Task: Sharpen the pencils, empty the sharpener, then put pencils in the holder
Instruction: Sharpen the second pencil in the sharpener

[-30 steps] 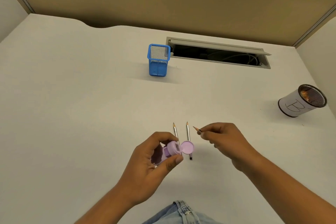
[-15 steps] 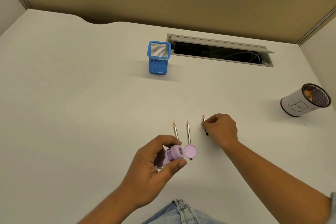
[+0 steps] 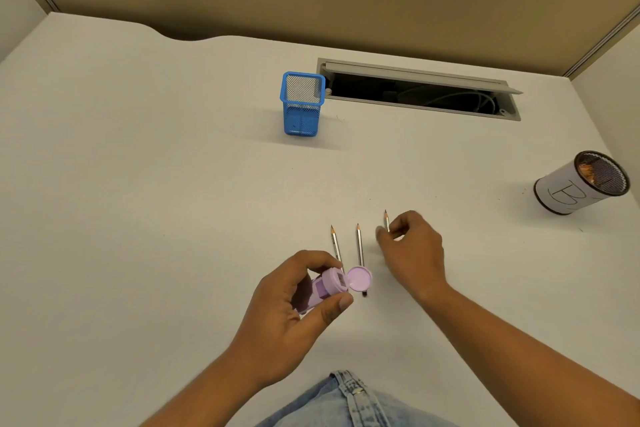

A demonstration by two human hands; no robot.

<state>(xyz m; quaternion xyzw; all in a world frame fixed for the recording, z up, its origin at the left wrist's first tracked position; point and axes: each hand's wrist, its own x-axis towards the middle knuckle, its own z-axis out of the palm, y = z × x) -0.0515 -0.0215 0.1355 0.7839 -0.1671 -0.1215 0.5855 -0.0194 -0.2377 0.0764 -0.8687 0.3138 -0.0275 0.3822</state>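
My left hand (image 3: 294, 302) holds the purple pencil sharpener (image 3: 327, 288) tilted above the table, its round lid (image 3: 359, 278) flipped open. Two sharpened pencils (image 3: 359, 243) lie side by side on the white table (image 3: 173, 201), points away from me, just beyond the sharpener. A third pencil (image 3: 386, 220) lies to their right with its point showing and the rest hidden under my right hand (image 3: 412, 250). That hand's fingers are loosely apart over it. The blue mesh holder (image 3: 302, 104) stands upright at the back.
A white cup marked "B" with a dark mesh rim (image 3: 581, 184), holding shavings, stands tilted at the far right. An open cable slot (image 3: 415, 94) runs along the back of the table behind the holder. A tan partition wall closes off the far side.
My right hand carried the third pencil down and laid it on the table right of the other two, then loosened its fingers. My left hand kept holding the open sharpener.
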